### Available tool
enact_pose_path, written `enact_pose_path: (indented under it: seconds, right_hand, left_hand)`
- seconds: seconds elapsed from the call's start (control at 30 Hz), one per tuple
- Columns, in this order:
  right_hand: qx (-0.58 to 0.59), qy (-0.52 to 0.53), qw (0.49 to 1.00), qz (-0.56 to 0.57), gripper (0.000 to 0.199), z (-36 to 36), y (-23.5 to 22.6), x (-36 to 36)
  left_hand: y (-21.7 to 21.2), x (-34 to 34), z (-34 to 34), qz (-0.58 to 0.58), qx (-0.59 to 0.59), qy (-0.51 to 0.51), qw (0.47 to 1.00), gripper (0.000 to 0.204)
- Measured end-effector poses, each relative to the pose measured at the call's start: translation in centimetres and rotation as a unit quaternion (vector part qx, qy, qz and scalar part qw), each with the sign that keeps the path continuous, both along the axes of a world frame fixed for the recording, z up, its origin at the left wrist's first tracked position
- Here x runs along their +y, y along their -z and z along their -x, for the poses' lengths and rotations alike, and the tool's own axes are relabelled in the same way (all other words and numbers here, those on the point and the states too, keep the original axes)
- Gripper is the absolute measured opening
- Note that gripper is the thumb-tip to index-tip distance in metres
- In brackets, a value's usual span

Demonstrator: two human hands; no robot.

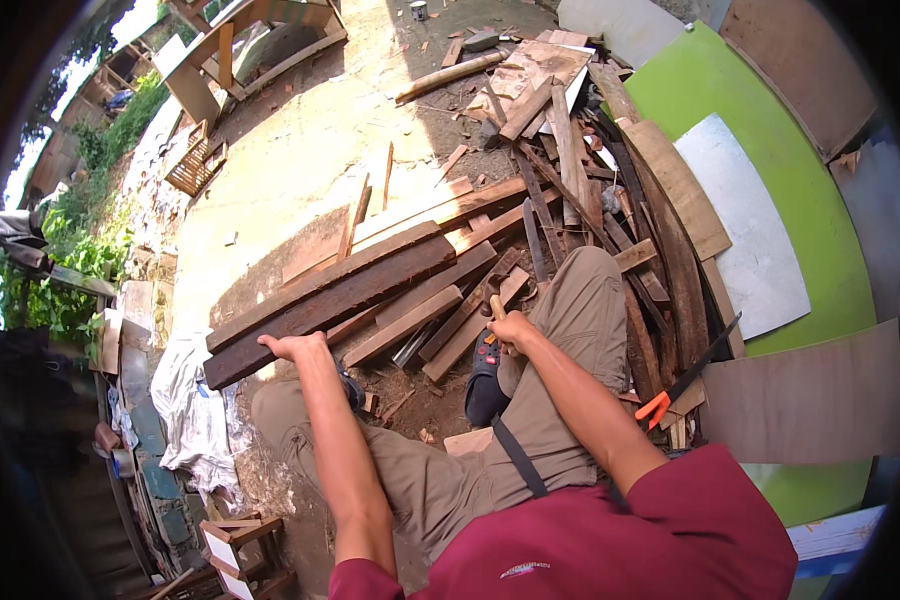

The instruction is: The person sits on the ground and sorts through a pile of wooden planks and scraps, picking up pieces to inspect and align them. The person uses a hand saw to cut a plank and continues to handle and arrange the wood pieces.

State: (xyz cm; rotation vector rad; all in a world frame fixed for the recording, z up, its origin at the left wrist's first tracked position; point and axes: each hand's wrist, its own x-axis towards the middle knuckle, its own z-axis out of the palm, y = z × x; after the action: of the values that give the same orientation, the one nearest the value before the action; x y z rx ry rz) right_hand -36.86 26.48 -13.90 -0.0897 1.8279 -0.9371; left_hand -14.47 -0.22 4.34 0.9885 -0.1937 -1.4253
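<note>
My left hand (298,347) grips the near edge of a dark, thick wooden plank (345,308) that slants up to the right. Its thumb lies on top, and the fingers underneath are hidden. Between my knees, my right hand (513,331) is closed round the light wooden handle of a tool (497,306). The tool's dark head blends into the wood behind it, so its exact kind is unclear. Shorter cut boards (405,326) lie just beyond my feet, and a long grey blade (534,240) rests among the wood beyond my right knee.
A saw with an orange handle (654,408) leans at my right, near green and white panels (785,180). A heap of scrap wood (570,150) fills the far right. White cloth (188,410) lies at left, and a small wooden stool (242,545) stands at lower left.
</note>
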Motion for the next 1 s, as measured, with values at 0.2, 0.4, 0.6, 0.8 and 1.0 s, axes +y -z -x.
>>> enact_pose_path:
  seconds: [0.2, 0.4, 0.6, 0.8, 1.0]
  right_hand:
    - [0.178, -0.098, 0.977, -0.059, 0.035, -0.1, 3.4, 0.0]
    - [0.119, -0.150, 0.978, -0.077, 0.043, 0.5, 0.0, -1.2]
    - [0.109, -0.096, 0.986, -0.076, 0.029, 1.5, -0.4, -0.3]
    - [0.072, -0.084, 0.993, -0.050, 0.035, 0.4, -1.8, -2.0]
    - [0.130, 0.049, 0.990, 0.023, 0.054, 1.1, -0.4, -3.4]
  left_hand:
    - [-2.6, -0.8, 8.8, -0.002, 0.046, 0.121, 0.992, 0.090]
    - [-8.0, -2.7, 23.8, 0.077, 0.039, 0.371, 0.925, 0.119]
    - [-8.6, -2.5, 25.7, 0.327, -0.505, 0.580, 0.549, 0.080]
    - [-5.3, -2.7, 14.2, 0.214, -0.614, 0.674, 0.350, 0.065]
    - [-4.8, -0.9, 12.0, 0.249, -0.635, 0.658, 0.320, 0.057]
